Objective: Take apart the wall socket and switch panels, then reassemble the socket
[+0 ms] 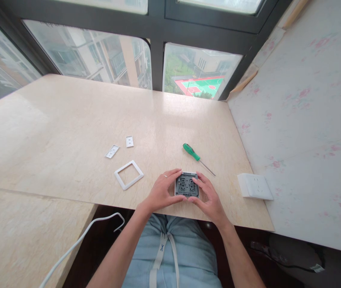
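A square wall switch body [187,188] with a dark grey face and two mechanisms is held near the table's front edge. My left hand [163,191] grips its left side, thumb along the near edge and fingers at the far corner. On the other side my right hand [209,197] closes round the right edge, one finger bent over the face. Beyond the hands lies a green-handled screwdriver [192,152], its shaft pointing toward the right. To the left rest a white switch frame [115,174] and two small white rocker covers, one tilted [112,151] and one upright [129,141].
A white socket box [255,186] stands against the floral wall [305,132] at the right. The beige stone tabletop [77,120] runs back to dark-framed windows. A white cable [80,240] hangs over the gap at the lower left.
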Demonstrator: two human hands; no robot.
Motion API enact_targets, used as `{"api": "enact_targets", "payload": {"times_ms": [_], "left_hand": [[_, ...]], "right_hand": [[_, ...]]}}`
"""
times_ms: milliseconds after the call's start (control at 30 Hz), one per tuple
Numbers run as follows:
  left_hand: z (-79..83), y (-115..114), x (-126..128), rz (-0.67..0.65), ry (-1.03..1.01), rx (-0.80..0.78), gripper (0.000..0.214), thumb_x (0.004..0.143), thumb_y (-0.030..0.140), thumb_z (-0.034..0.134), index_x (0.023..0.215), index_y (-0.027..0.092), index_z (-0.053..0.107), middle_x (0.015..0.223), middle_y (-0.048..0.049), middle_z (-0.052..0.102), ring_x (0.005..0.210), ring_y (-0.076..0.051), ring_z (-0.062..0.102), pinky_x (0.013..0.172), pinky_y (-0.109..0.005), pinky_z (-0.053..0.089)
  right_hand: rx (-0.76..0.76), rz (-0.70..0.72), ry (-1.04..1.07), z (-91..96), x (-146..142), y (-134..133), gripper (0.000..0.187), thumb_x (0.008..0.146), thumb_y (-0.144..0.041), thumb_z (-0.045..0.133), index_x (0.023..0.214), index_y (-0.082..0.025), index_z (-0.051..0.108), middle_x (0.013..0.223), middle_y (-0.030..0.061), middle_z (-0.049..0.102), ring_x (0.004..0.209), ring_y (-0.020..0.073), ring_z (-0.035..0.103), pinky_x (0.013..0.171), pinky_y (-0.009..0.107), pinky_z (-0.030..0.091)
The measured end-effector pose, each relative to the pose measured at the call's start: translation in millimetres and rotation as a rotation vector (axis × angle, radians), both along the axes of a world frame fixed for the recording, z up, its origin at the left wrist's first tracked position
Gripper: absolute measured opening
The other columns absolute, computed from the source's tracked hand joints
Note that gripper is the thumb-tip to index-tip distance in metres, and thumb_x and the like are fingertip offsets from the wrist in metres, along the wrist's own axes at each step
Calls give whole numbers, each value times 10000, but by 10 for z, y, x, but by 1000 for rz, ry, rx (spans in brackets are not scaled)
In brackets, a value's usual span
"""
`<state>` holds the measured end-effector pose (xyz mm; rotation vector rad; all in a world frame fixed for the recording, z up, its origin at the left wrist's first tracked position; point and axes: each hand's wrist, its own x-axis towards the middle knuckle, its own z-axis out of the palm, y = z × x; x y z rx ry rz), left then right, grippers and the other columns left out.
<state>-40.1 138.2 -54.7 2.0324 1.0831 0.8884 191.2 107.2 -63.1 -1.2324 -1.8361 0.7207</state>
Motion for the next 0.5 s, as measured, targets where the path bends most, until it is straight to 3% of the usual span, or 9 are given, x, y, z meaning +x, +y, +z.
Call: {"api": "enact_targets", "payload": {"times_ms": [500], "left_hand": [[-10, -21, 35, 28, 16, 30, 734, 782, 525, 739, 1412, 246, 485, 1461, -118, 484, 1343, -291, 460, 1106, -482, 386]], "right_hand": [[-76, 45, -43, 6, 52, -5, 563, 897, -391, 667, 1429, -278, 519, 1568, 110, 352, 1441, 289, 357, 1156, 529, 347]]}}
